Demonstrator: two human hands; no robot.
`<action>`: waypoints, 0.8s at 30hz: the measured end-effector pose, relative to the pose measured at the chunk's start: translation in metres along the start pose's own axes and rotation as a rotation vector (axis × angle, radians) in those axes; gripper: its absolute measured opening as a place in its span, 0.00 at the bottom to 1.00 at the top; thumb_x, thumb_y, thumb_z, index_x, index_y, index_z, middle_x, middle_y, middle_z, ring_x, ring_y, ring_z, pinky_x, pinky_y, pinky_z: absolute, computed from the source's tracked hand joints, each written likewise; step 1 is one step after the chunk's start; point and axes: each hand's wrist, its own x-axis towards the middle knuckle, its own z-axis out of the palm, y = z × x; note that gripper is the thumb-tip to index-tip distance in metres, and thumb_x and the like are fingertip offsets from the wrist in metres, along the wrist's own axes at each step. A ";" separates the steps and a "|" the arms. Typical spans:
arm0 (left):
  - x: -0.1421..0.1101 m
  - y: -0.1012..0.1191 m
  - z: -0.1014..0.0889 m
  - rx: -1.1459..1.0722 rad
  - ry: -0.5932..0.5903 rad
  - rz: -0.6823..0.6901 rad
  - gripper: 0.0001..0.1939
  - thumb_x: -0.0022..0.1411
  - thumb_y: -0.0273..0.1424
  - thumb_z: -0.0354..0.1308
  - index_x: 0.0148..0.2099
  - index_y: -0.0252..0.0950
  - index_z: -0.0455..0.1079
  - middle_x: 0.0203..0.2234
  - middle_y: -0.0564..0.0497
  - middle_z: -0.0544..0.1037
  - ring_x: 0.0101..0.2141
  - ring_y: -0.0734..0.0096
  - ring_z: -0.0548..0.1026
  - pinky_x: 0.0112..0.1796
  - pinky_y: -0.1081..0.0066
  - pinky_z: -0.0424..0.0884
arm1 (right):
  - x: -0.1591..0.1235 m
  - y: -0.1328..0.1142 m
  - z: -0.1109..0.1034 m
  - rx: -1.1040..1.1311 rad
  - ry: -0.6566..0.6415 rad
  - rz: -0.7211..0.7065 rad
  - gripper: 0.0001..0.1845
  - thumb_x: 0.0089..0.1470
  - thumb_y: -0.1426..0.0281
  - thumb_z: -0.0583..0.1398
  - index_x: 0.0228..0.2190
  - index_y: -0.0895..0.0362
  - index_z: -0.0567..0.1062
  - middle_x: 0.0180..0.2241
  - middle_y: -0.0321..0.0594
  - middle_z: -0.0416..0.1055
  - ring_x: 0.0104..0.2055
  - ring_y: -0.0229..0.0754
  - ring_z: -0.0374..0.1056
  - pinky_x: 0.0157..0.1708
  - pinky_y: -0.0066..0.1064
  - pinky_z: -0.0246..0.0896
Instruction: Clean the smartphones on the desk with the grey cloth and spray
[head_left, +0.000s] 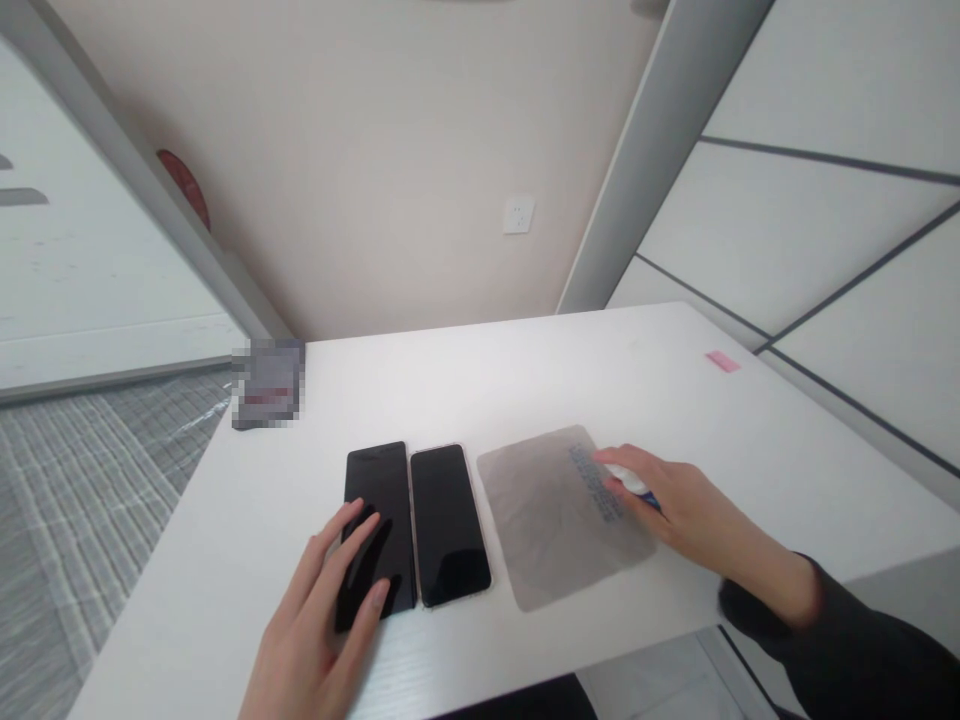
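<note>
Two black-screened smartphones lie side by side on the white table. Over the left phone rests my left hand, fingers spread across its screen and lower left edge. The right phone has a clear case rim and is untouched. To its right, a grey cleaning cloth with blue printed text is laid out flat. My right hand is closed around a small bottle with a white top and a blue part, over the cloth's right side. Most of the bottle is hidden by the fingers.
A blurred-out grey item sits at the table's far left corner. A pink slip lies at the far right of the table. Behind stands a wall with a socket; white panels rise on the right.
</note>
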 end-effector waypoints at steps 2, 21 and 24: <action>0.000 0.000 -0.001 -0.002 -0.007 -0.011 0.23 0.75 0.40 0.51 0.69 0.54 0.63 0.69 0.51 0.66 0.66 0.56 0.70 0.65 0.52 0.68 | -0.005 0.019 -0.006 0.003 0.116 0.062 0.20 0.68 0.60 0.57 0.58 0.48 0.71 0.50 0.44 0.80 0.43 0.53 0.80 0.40 0.43 0.75; -0.006 -0.008 -0.005 0.289 -0.086 0.109 0.29 0.75 0.33 0.49 0.73 0.57 0.54 0.74 0.46 0.53 0.69 0.44 0.64 0.62 0.39 0.70 | -0.028 0.074 -0.025 0.179 0.856 0.429 0.33 0.63 0.54 0.65 0.65 0.34 0.61 0.70 0.37 0.58 0.72 0.62 0.53 0.72 0.67 0.44; -0.011 -0.005 -0.008 0.345 -0.028 -0.012 0.29 0.75 0.40 0.49 0.74 0.52 0.52 0.73 0.42 0.57 0.66 0.43 0.68 0.59 0.41 0.74 | -0.035 0.024 -0.017 0.014 0.793 0.306 0.19 0.67 0.58 0.61 0.58 0.44 0.73 0.58 0.43 0.72 0.63 0.61 0.67 0.67 0.59 0.59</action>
